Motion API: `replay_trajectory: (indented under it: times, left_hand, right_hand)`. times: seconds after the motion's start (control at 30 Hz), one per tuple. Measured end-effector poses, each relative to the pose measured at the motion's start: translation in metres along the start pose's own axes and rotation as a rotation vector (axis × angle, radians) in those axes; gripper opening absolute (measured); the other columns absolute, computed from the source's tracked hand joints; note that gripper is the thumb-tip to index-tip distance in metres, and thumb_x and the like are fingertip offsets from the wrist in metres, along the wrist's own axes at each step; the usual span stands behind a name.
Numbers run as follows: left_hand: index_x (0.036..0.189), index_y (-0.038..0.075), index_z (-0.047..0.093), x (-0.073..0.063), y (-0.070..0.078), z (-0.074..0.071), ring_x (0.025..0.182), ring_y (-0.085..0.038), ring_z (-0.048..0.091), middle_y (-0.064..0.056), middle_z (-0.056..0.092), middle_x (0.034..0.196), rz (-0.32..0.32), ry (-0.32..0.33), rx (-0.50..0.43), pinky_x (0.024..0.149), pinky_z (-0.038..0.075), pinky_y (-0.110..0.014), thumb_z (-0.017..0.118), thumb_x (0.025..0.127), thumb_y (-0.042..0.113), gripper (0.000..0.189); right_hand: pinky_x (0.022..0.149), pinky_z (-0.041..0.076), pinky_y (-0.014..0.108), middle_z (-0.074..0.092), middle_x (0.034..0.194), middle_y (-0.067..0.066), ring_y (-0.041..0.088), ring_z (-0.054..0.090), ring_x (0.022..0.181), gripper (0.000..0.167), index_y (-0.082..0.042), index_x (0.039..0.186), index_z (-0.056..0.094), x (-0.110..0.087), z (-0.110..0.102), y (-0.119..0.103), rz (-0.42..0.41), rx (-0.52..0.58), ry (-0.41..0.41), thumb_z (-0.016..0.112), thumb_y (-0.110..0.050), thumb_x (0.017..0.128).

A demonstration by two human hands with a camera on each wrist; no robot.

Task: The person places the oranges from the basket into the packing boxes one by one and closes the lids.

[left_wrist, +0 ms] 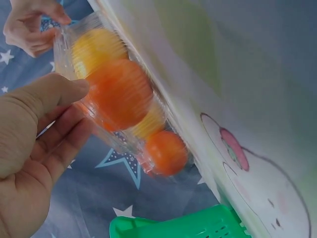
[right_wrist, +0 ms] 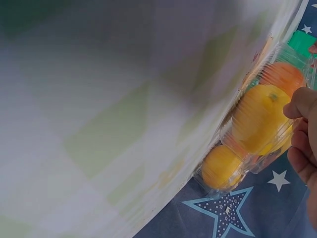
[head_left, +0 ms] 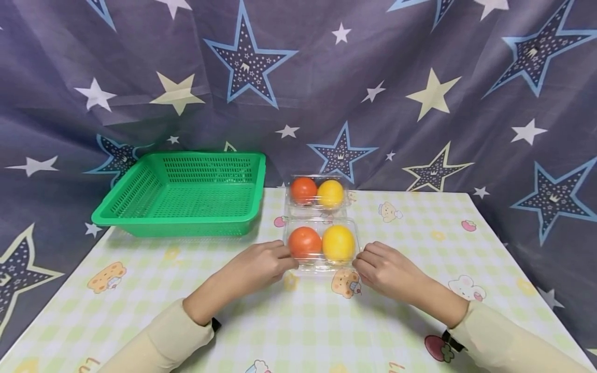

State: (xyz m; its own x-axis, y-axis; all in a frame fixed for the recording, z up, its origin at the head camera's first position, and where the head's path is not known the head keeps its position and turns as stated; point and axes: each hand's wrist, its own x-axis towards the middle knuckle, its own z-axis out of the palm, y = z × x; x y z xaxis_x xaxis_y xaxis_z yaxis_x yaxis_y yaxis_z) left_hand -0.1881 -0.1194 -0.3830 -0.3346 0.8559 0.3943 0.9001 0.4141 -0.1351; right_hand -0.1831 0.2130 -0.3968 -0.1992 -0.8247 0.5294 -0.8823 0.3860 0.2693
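Note:
A clear plastic clamshell box (head_left: 322,268) lies on the table between my hands, holding a red-orange tomato (head_left: 304,242) and a yellow round fruit (head_left: 338,242). My left hand (head_left: 263,264) pinches the box's near left corner. In the left wrist view its thumb (left_wrist: 74,90) lies on the plastic beside the tomato. The right hand (head_left: 387,269) pinches the near right corner; its thumb (right_wrist: 297,104) shows beside the yellow fruit in the right wrist view. Right behind sits a second clear box (head_left: 347,199) with a smaller tomato (head_left: 303,190) and yellow fruit (head_left: 330,194).
At the back left of the table stands a green perforated basket (head_left: 186,224) with no contents showing. A checked, cartoon-printed cloth (head_left: 420,233) covers the table. The dark star-patterned curtain (head_left: 298,77) hangs directly behind the table's back edge.

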Motion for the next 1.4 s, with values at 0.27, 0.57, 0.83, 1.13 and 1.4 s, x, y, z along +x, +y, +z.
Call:
replay_trajectory:
  times: [0.27,0.57,0.83,1.13,1.4]
  left_hand:
    - [0.1,0.014,0.078,0.0,0.001,0.001,0.085,-0.013,0.065,0.003,0.072,0.091,-0.019,0.006,0.002,0.075,0.054,-0.023,0.081,0.078,-0.002,0.027]
    - [0.1,0.015,0.077,0.004,0.0,0.001,0.085,-0.014,0.065,0.003,0.07,0.091,-0.01,-0.002,0.052,0.075,0.055,-0.024,0.083,0.08,0.002,0.024]
    - [0.095,0.015,0.076,0.009,0.0,0.0,0.077,-0.014,0.061,0.002,0.066,0.082,0.03,-0.027,0.111,0.065,0.052,-0.024,0.079,0.078,-0.002,0.024]
    - [0.093,0.015,0.075,0.008,0.002,-0.002,0.071,-0.014,0.059,0.002,0.062,0.076,0.028,-0.046,0.157,0.056,0.049,-0.023,0.078,0.076,-0.002,0.024]
    - [0.094,0.014,0.073,0.005,0.0,-0.005,0.079,-0.015,0.062,0.003,0.065,0.085,-0.023,-0.096,0.044,0.069,0.054,-0.026,0.081,0.082,0.007,0.015]
  right_hand:
    - [0.072,0.054,0.03,0.067,0.08,0.001,0.017,0.06,0.075,0.033,-0.003,0.087,0.068,0.001,0.002,-0.002,-0.019,-0.057,-0.008,0.038,-0.006,0.1]
    - [0.071,0.053,0.03,0.068,0.08,0.001,0.017,0.061,0.075,0.018,-0.004,0.086,0.068,0.001,0.002,-0.002,-0.009,-0.046,-0.009,0.051,-0.003,0.093]
    - [0.073,0.054,0.031,0.068,0.082,0.002,0.018,0.062,0.076,0.009,-0.004,0.088,0.069,0.002,0.002,-0.001,-0.023,-0.04,0.007,0.06,-0.003,0.086]
    - [0.073,0.054,0.031,0.068,0.083,0.001,0.018,0.061,0.077,0.009,-0.004,0.089,0.069,0.004,0.002,-0.001,-0.022,-0.023,-0.005,0.061,-0.002,0.086]
    - [0.073,0.051,0.032,0.067,0.083,-0.004,0.015,0.059,0.078,0.032,-0.012,0.089,0.07,0.007,-0.01,0.006,0.07,0.099,-0.053,0.057,-0.036,0.104]
